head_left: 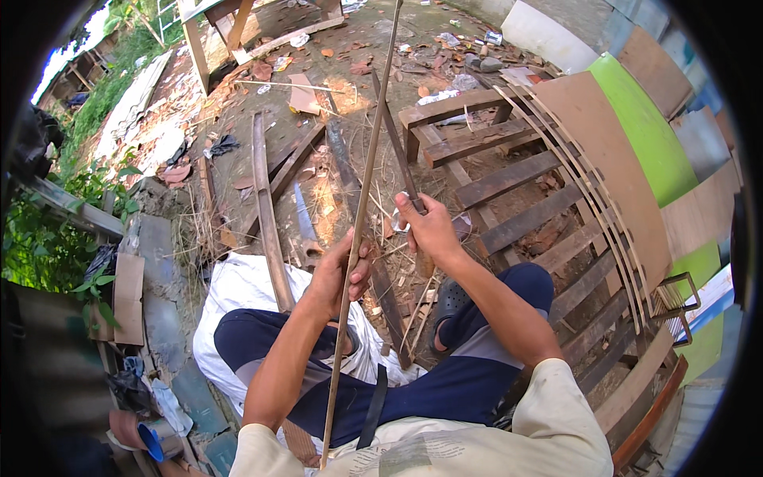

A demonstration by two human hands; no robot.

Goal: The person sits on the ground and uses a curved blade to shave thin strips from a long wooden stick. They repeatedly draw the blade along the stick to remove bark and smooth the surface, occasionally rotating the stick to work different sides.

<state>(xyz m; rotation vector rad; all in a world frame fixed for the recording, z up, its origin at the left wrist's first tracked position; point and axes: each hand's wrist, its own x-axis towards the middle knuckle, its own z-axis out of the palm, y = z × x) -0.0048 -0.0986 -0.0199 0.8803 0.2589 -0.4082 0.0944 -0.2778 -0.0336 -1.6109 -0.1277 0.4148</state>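
Note:
My left hand [342,274] is closed around a long, thin bamboo strip [368,159]. The strip runs upright from my lap past the top of the view. To its right, my right hand [433,230] is closed on a long, dark, narrow tool [392,131] that looks like a machete. Its upper part points away from me and leans left, close to the strip. My fingers hide part of its grip. Between my legs lies a dark timber piece [385,294] among shavings. A handsaw [304,213] rests on the ground beyond my left hand.
A slatted wooden frame [509,179] stands at my right, with thin curved strips [592,191] along it. A split bamboo length [262,183] leans over a white sack [230,294] at left. Block wall [163,294] edges the left side. Litter and leaves cover the ground ahead.

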